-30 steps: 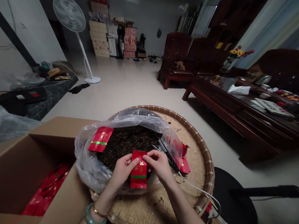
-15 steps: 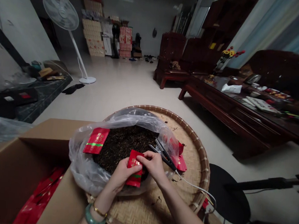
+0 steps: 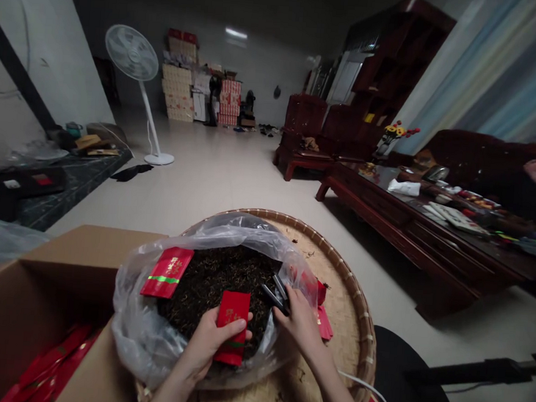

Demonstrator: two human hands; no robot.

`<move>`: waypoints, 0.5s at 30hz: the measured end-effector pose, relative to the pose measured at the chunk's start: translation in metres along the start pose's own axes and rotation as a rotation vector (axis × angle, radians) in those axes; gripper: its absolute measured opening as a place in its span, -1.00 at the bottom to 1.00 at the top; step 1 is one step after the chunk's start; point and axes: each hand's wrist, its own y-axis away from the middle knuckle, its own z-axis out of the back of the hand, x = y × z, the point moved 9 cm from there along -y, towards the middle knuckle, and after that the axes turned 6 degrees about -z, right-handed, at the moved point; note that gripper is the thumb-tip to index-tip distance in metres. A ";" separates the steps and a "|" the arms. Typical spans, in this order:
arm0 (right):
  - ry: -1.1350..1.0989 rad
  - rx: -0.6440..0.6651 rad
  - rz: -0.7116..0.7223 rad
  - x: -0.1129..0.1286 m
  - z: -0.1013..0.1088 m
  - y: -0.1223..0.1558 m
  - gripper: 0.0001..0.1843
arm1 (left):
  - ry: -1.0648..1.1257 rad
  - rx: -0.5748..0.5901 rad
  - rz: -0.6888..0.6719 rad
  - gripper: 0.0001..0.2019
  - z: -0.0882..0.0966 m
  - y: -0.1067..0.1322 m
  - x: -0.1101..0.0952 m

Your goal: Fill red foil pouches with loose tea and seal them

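Observation:
My left hand is closed on a small red tea packet with gold lettering and a green stripe, held upright over the dark loose tea. The tea fills an open clear plastic bag. At the bag's right side, my right hand is wrapped round a black hair straightener with pale plates, its jaws apart and pointing at the tea. A second red packet lies on the bag's left rim. More red packets rest at the right, partly hidden by my right hand and the bag.
A round bamboo tray bears the bag. An open cardboard box with several red packets stands left. A white cord crosses the tray's right rim beside a black round base. A low wooden table stands to the right.
My right hand has left the red packet and taken hold of the hair straightener. My left hand keeps the packet, now more upright. The camera view has tipped upward.

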 end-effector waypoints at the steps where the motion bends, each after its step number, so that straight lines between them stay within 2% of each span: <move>1: -0.072 0.019 -0.011 0.000 0.001 -0.001 -0.53 | -0.005 -0.005 -0.012 -0.40 0.000 0.001 -0.001; 4: -0.331 0.099 -0.052 0.006 0.015 -0.003 -0.55 | -0.030 -0.008 -0.044 -0.41 0.002 0.002 -0.006; 7: -0.512 0.274 -0.018 0.031 0.029 0.003 -0.52 | -0.095 0.055 -0.050 -0.42 0.000 0.000 -0.009; 11: -0.502 0.463 0.106 0.073 0.040 0.014 -0.52 | -0.189 0.187 -0.079 -0.46 -0.011 -0.001 -0.014; 15: -0.472 0.471 0.133 0.090 0.041 0.013 -0.69 | -0.243 0.247 -0.079 -0.52 -0.017 0.000 -0.013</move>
